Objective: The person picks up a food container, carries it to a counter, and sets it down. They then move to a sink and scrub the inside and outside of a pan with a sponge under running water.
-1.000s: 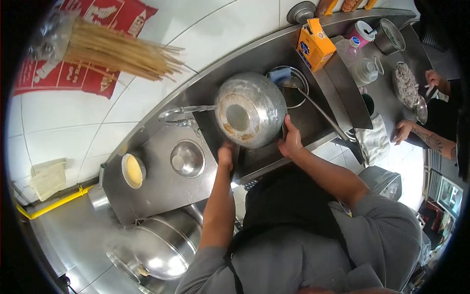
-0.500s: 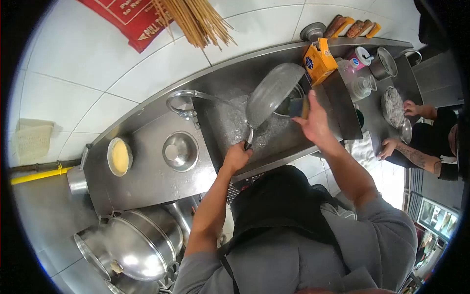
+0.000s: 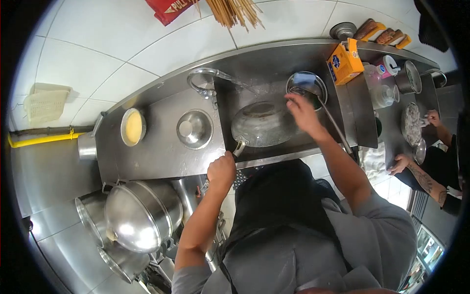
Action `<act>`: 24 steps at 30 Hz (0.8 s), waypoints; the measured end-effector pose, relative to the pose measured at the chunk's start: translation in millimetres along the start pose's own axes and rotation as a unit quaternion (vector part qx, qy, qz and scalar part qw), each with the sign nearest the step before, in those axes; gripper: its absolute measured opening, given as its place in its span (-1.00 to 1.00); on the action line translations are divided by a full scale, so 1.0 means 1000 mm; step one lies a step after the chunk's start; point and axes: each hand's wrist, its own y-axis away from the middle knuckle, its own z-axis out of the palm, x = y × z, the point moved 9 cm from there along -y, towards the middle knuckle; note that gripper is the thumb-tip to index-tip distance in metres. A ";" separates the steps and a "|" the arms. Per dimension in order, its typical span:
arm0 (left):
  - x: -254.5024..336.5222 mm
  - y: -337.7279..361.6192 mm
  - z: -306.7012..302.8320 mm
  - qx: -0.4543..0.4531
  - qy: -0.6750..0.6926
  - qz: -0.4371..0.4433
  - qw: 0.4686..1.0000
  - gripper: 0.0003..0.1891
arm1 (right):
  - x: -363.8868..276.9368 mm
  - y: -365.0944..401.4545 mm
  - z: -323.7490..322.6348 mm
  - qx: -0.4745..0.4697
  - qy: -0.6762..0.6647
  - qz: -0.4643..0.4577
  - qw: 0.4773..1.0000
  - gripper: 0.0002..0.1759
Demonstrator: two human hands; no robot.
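Note:
My left hand [image 3: 222,170] is closed around the handle of a worn metal wok [image 3: 267,128], which is tilted inside the sink [image 3: 226,105]. The wok's rounded underside appears to face up. Over its right side, my right hand [image 3: 304,113] reaches with fingers stretched out and nothing visible in them. Just beyond those fingers is a round metal bowl [image 3: 321,84] with a blue sponge [image 3: 304,78] in it. A long-handled utensil [image 3: 335,125] leans from the bowl to the sink's front edge; its head is hidden. The curved faucet [image 3: 201,73] runs water behind the wok.
Left of the sink, the counter holds a metal bowl [image 3: 195,129] and a bowl of yellow contents [image 3: 132,127]. An orange box [image 3: 345,62] stands at the right rear. Large pots [image 3: 139,215] sit lower left. Another person's hands [image 3: 402,163] work at the far right.
The sponge has left my right hand and lies in the bowl. The wok has come down and left, its underside turned up. The whole view has shifted, and the utensil's long handle now shows.

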 end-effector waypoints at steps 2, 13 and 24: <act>-0.007 -0.006 0.016 0.018 0.006 -0.017 1.000 -0.85 | 0.060 0.021 0.060 -0.052 -0.003 0.051 0.997 -0.48; -0.054 -0.019 0.072 -0.093 0.153 -0.184 0.967 -0.67 | -0.083 0.029 0.208 -0.288 0.227 -0.221 0.904 -0.38; -0.067 -0.018 0.089 -0.058 0.218 -0.256 0.940 -0.75 | -0.071 -0.009 0.261 -0.385 0.303 -0.223 0.843 -0.44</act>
